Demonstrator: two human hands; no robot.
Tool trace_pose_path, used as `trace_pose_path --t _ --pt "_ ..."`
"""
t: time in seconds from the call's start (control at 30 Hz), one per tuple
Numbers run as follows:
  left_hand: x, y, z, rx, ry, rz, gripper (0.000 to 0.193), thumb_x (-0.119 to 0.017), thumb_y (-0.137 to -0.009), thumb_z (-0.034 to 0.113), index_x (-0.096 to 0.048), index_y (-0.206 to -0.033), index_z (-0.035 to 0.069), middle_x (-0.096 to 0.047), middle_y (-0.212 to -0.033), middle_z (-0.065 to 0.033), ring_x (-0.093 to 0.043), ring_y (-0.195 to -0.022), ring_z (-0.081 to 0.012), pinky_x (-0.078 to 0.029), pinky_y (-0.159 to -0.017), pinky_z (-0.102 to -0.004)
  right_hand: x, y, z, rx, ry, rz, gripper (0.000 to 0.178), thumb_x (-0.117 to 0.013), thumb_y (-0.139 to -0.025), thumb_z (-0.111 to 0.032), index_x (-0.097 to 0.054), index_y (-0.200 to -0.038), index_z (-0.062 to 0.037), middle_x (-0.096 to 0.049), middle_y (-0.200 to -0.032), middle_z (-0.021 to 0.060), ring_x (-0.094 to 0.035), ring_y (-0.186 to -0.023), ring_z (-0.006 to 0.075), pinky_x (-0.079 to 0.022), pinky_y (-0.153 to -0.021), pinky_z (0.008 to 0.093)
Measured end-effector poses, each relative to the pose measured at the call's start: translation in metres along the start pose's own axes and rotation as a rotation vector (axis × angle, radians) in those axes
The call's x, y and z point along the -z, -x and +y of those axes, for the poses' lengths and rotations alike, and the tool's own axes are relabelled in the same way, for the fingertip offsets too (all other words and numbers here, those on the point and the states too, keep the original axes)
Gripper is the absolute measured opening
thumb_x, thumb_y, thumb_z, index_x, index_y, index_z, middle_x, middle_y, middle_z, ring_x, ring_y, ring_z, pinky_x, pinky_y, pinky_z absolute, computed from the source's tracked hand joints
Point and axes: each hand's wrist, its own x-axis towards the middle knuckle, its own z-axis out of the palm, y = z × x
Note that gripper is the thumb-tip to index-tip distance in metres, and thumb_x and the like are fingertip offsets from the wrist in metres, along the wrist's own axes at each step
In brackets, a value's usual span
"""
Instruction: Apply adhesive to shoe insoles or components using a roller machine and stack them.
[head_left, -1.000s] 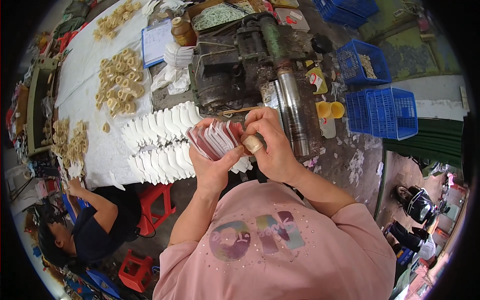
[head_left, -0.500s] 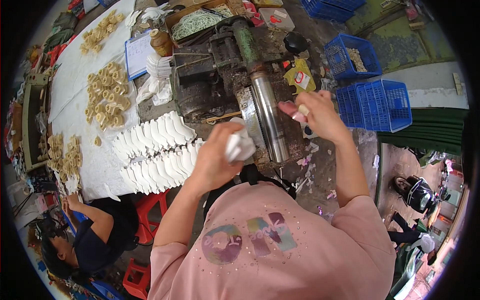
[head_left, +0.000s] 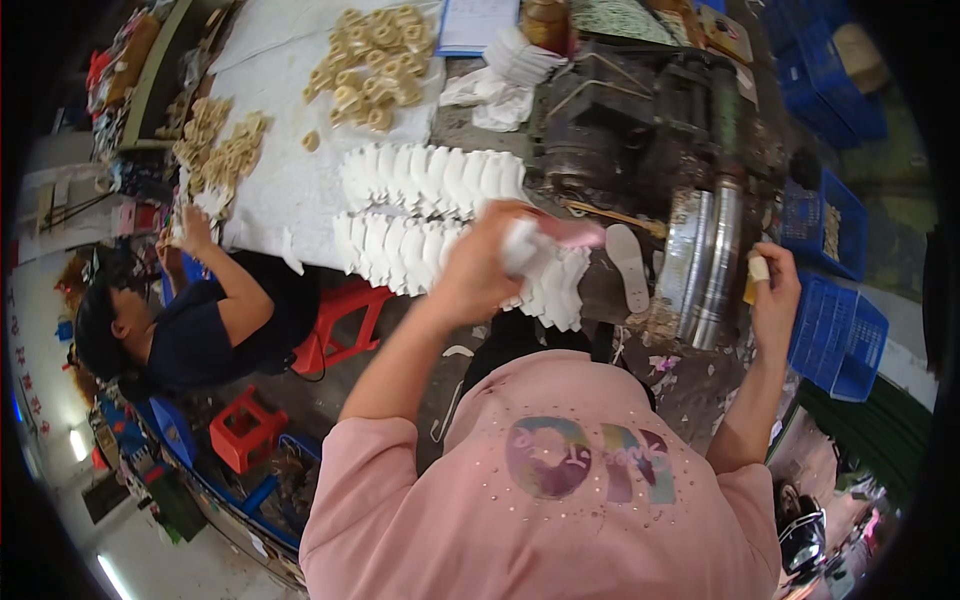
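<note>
My left hand (head_left: 475, 270) is closed around a white folded piece (head_left: 522, 247), above two rows of white curved pieces (head_left: 430, 178). A pink, rounded flat piece (head_left: 577, 234) sticks out at its fingers, blurred by motion. A white insole (head_left: 627, 268) lies between this hand and the machine's shiny metal roller (head_left: 722, 255). My right hand (head_left: 776, 300) is beside the roller's right side, with its fingers bent together. A beige wrap (head_left: 759, 268) covers one fingertip. Something yellow (head_left: 749, 291) shows under these fingers; I cannot make out whether it is held.
Blue plastic baskets (head_left: 838, 335) stand at the right. Tan ring-shaped parts (head_left: 375, 70) are heaped on the white-covered table (head_left: 270, 185). At the left, a co-worker (head_left: 190, 310) sits close to a red stool (head_left: 248, 428). A dark machine body (head_left: 600, 120) stands behind the rows.
The view has swung left. The pink piece, earlier near my right hand at the roller, now shows by my left hand over the white rows. My right hand has come lower beside the roller.
</note>
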Motion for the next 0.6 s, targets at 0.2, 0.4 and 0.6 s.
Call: trace_pose_path --t 0.2,0.4,0.6 --pt "0.128 0.081 -0.126 0.372 -0.808 0.239 0.045 -0.059 -0.068 -0.004 -0.055 -0.111 0.006 -0.052 -0.123 -0.0054 -0.059 -0.095 -0.0303 -0.046 -0.077 -0.0415 -0.014 -0.001 -0.012 0.048 -0.069 0.083 0.017 -0.056 -0.089 -0.007 -0.057 -0.106 -0.0030 -0.058 -0.092 0.0023 -0.053 -0.085 0.0089 -0.041 -0.075 0.0226" --pt "0.142 0.130 -0.167 0.381 -0.989 -0.436 0.041 -0.060 -0.066 -0.004 -0.054 -0.105 0.006 -0.050 -0.125 -0.0078 -0.060 -0.089 -0.0328 -0.046 -0.074 -0.0418 -0.021 -0.005 -0.016 0.098 -0.079 0.137 0.026 -0.049 -0.090 -0.002 -0.052 -0.116 -0.0032 -0.059 -0.098 0.0034 -0.054 -0.086 0.0103 -0.042 -0.078 0.0231" --pt "0.155 0.095 -0.114 0.619 -0.967 -0.353 0.039 -0.065 -0.062 -0.002 -0.054 -0.099 0.004 -0.058 -0.110 -0.0173 -0.061 -0.089 -0.0365 -0.050 -0.073 -0.0403 -0.026 0.004 -0.040 0.110 -0.100 0.162 0.021 -0.049 -0.089 -0.001 -0.054 -0.110 -0.0024 -0.059 -0.095 0.0035 -0.053 -0.084 0.0094 -0.042 -0.077 0.0225"
